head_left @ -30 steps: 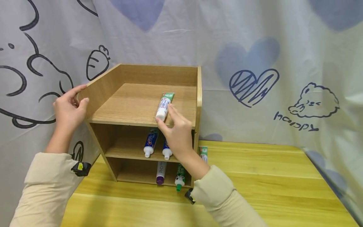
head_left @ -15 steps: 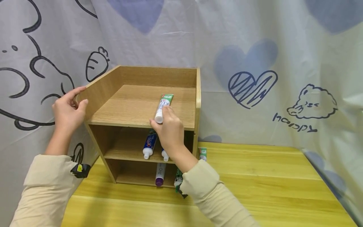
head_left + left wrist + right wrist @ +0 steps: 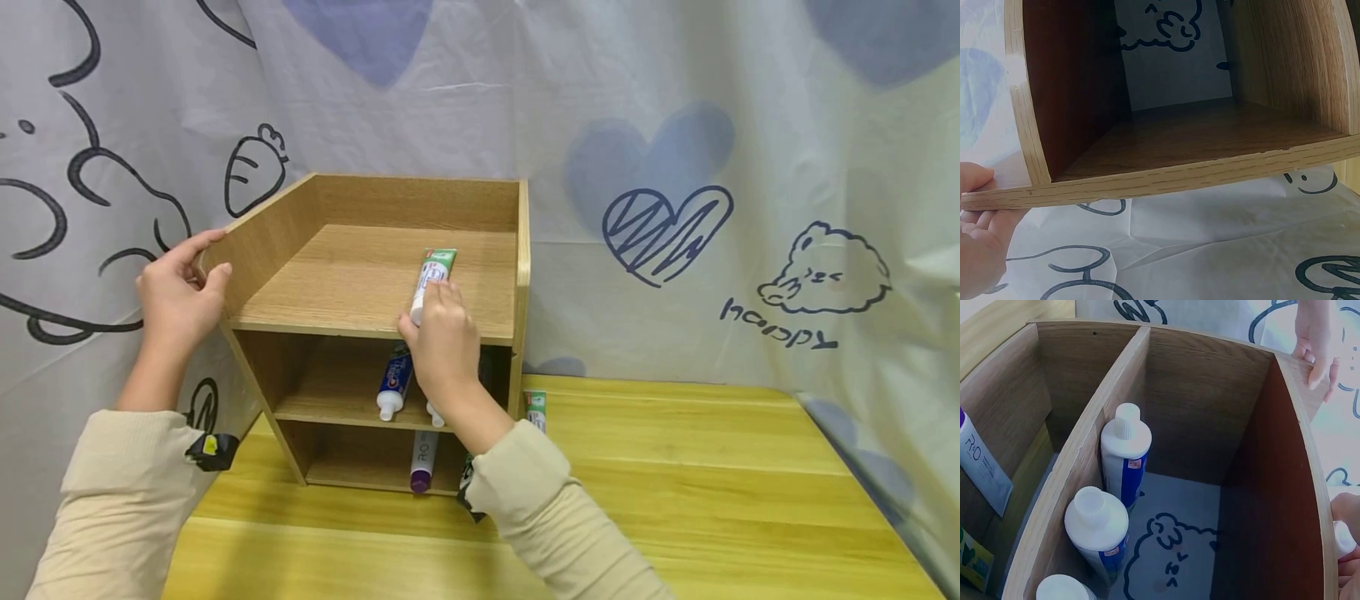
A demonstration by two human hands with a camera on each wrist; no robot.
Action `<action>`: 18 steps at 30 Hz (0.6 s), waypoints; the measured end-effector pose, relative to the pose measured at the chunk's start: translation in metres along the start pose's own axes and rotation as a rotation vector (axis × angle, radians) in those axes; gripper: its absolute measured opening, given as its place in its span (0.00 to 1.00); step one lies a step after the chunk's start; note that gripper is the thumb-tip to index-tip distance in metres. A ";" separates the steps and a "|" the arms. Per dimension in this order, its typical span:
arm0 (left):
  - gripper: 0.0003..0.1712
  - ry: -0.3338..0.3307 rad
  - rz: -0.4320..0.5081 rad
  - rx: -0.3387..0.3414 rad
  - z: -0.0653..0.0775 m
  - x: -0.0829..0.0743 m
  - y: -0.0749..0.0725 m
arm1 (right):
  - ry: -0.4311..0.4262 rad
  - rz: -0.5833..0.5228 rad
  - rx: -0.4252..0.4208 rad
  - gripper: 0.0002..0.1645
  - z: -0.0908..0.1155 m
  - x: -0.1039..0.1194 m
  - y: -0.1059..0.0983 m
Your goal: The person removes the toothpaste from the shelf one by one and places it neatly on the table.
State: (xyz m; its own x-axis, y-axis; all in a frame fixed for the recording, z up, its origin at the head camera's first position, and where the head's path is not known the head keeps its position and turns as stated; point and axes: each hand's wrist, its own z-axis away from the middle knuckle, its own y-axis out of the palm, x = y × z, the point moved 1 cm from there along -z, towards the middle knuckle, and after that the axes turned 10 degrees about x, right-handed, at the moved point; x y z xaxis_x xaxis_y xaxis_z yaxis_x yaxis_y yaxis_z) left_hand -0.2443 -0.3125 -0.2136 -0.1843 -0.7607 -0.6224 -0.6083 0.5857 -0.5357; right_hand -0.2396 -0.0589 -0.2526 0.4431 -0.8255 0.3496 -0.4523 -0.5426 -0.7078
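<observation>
A wooden shelf unit [image 3: 296,275] stands on the table, and my left hand [image 3: 176,292] grips the edge of its left side panel between thumb and fingers. On the top board lies a green-and-white toothpaste tube [image 3: 437,268], cap end toward the front edge. My right hand [image 3: 447,350] holds that tube near its cap, thumb on the left side and fingers over the top. In the right wrist view part of its white cap [image 3: 1342,539] shows beside the fingers. Below, a blue toothpaste tube [image 3: 394,379] lies on the middle shelf, with another one [image 3: 1134,469] beside it.
The bottom shelf holds a purple-capped tube [image 3: 423,458] and a green tube [image 3: 467,473] mostly behind my right sleeve. Another green-and-white tube [image 3: 536,408] lies on the yellow wooden table [image 3: 675,483], right of the unit. A printed curtain [image 3: 645,75] hangs behind.
My right hand has shifted left, and its fingers have come over the cap end of the tube. The tube has hardly moved on the board. The left hand keeps its grip on the panel.
</observation>
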 end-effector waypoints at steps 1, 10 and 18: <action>0.21 -0.003 -0.002 0.000 0.000 0.001 0.000 | -0.001 -0.002 0.006 0.28 0.000 0.000 0.000; 0.21 -0.013 -0.001 -0.006 -0.001 0.001 0.000 | -0.029 -0.047 0.012 0.22 -0.002 -0.004 -0.002; 0.21 -0.009 0.002 -0.001 -0.001 0.001 0.000 | -0.092 -0.150 -0.039 0.17 0.000 -0.013 -0.005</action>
State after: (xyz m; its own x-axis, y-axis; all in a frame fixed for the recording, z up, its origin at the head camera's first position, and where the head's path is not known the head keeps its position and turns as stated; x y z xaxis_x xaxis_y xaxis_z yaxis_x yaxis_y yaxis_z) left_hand -0.2449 -0.3133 -0.2138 -0.1790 -0.7570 -0.6285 -0.6086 0.5871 -0.5338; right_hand -0.2428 -0.0455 -0.2534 0.5757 -0.7183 0.3907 -0.4047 -0.6655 -0.6272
